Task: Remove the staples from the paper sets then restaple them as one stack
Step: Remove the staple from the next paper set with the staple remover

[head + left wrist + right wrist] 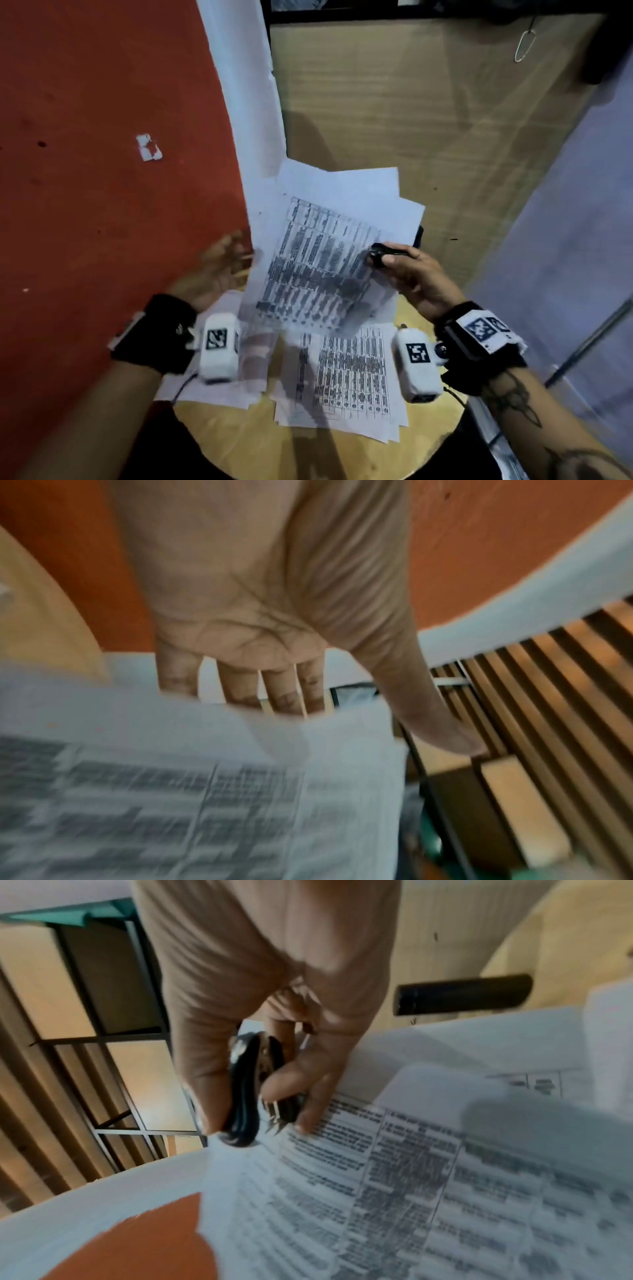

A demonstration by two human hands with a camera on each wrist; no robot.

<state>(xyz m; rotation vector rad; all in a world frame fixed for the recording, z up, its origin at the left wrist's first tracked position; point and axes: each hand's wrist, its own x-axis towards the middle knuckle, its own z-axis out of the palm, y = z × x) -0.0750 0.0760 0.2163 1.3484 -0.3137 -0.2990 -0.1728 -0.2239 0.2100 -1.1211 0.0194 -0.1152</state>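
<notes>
Reaching in from the left: left hand [222, 263], fingers spread and straight, gripping nothing, passing behind the near edge of the raised paper set [318, 260]. Blurring heavily in the left wrist view, so impossible to say whether the fingertips are touching the sheets.

Hanging tilted above the middle of the round table [308, 445]: that printed set, fanning out at the far corners. Lying flat beneath it: another printed set [342, 377], with more sheets [219, 387] sliding out under the left wrist.

Gripping on the right: right hand [411, 274], curling round a black staple remover [246, 1093] while pinching the raised set's corner with the fingertips. Lying behind, a dark cylinder [462, 995] on the wooden surface.

Risking, by this reading, a slip: one hand doing two jobs, holding tool and paper together, leaving the loose sheets free to splay or drop. Risking also a torn corner if the remover is biting at an angle. Mixing with the sets below, likely, should pages fall.
</notes>
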